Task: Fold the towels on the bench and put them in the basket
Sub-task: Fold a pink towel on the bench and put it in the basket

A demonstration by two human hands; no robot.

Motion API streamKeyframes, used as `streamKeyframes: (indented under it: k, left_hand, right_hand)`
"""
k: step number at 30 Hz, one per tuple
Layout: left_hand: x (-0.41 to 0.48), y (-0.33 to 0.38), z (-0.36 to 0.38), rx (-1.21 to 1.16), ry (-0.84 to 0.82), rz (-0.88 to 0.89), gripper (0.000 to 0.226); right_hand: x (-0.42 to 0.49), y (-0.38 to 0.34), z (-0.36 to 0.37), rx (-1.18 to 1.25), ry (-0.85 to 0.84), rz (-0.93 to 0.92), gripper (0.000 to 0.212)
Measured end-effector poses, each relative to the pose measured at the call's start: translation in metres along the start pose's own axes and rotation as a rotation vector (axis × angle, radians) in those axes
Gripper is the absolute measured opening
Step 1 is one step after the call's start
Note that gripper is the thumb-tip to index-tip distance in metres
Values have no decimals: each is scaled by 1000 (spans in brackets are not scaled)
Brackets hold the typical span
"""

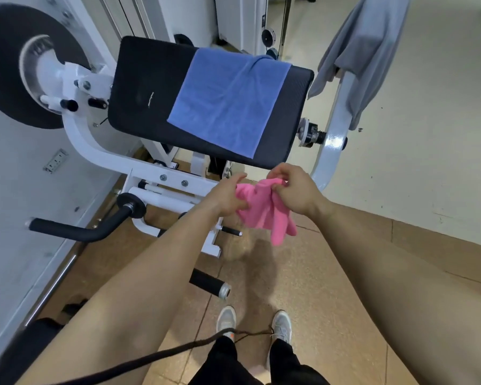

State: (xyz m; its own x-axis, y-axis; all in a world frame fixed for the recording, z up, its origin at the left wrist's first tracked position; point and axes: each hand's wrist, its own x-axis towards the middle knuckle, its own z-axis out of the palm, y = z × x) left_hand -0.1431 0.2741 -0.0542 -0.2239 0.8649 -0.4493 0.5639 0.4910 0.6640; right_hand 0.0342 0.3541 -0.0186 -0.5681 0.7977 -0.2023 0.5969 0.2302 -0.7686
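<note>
We held the pink towel (pixel 263 218) in the air just before the near edge of the black bench pad (pixel 150 87). Our left hand (pixel 228 197) gripped its bunched left side and our right hand (pixel 296 190) pinched a fold at its top. The rest hung loose below both hands.

A blue towel (pixel 225 101) lay spread on the right half of the pad, its far end draped over the back edge and its near corner reaching the front edge. A grey cloth (pixel 364 51) hung over the white frame arm (pixel 332 140) just right of the pad. To the left, a black weight plate (pixel 9 79) sat close to the wall. Below it a padded handle (pixel 78 232) and a short roller grip (pixel 208 282) jutted out between the frame and our grey shoes (pixel 226 319). A dark cord (pixel 122 368) crossed in front of our feet. Bare tan floor (pixel 317 287) lay under the towel and opened out to the right.
</note>
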Motion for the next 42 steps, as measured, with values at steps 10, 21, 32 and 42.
streamKeyframes:
  k: [10,21,32,42]
  left_hand:
    - [-19,3,-56,31,55,150,19]
    - [-74,14,-126,-230,108,275,12]
    - [-209,-54,-139,-128,420,140,14]
    - [-435,-172,-126,-153,566,-128,7]
  right_hand:
    - [2,-88,-26,211,288,-74,14]
    - [-42,-88,-1,-72,160,9,36]
    - [-86,-148,49,-98,1,-286,6]
    - [-158,-254,170,-178,-196,-527,15]
